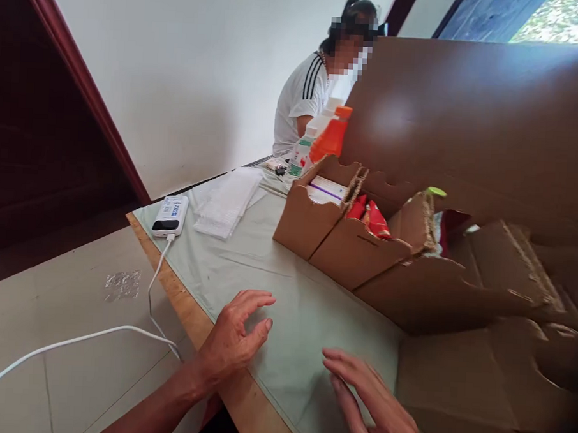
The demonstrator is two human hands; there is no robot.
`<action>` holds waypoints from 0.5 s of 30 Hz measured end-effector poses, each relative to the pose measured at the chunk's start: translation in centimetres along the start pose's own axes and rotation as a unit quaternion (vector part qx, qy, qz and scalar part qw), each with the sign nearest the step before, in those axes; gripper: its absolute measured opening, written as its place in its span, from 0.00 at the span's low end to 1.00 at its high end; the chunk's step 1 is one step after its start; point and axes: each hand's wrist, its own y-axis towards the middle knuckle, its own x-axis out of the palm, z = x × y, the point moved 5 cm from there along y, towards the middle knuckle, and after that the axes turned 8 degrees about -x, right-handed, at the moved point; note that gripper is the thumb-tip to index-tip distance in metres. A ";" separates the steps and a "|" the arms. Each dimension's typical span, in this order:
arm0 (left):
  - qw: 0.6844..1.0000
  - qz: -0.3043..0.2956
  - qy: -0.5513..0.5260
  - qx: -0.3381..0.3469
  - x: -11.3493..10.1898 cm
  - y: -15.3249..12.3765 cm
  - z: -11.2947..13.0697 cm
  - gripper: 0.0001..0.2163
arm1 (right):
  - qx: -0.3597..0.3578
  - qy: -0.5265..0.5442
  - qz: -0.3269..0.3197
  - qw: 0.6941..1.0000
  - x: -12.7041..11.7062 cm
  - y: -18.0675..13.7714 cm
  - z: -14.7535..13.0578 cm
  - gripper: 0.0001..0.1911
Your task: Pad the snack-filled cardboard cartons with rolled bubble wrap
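My left hand (233, 338) hovers over the pale green cloth (276, 280) on the table near its front edge, fingers loosely curled and apart, holding nothing. To its right, my right hand (372, 399) is stretched out flat with fingers extended, also holding nothing, close to a flattened piece of brown cardboard (478, 384). Beyond both hands stand several open cardboard boxes (350, 245), one with red packets (372, 217) inside.
A white power bank (170, 215) with a white cable (87, 338) lies at the table's left edge beside folded white sheets (227, 204). An orange bottle (331, 136) and clear bottles stand at the far end, where a person in a white shirt (304, 99) sits. A large cardboard sheet (475, 129) rises at right.
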 end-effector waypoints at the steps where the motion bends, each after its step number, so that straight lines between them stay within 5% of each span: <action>1: 1.000 0.009 -0.002 -0.007 -0.4 -0.1 -0.8 0.15 | -0.027 0.009 -0.008 1.000 1.0 2.9 -0.3 0.13; 8: 0.997 0.028 -0.029 0.062 0.2 -1.1 -2.4 0.15 | -0.108 -0.035 -0.155 0.981 13.9 20.1 0.2 0.15; 11: 0.995 0.044 -0.058 0.074 0.3 -1.0 -3.0 0.17 | -0.116 -0.045 -0.183 0.975 18.6 24.0 0.6 0.21; 15: 0.990 0.051 -0.091 0.098 0.2 -0.7 -3.9 0.18 | -0.095 -0.047 -0.184 0.977 21.7 25.8 1.6 0.14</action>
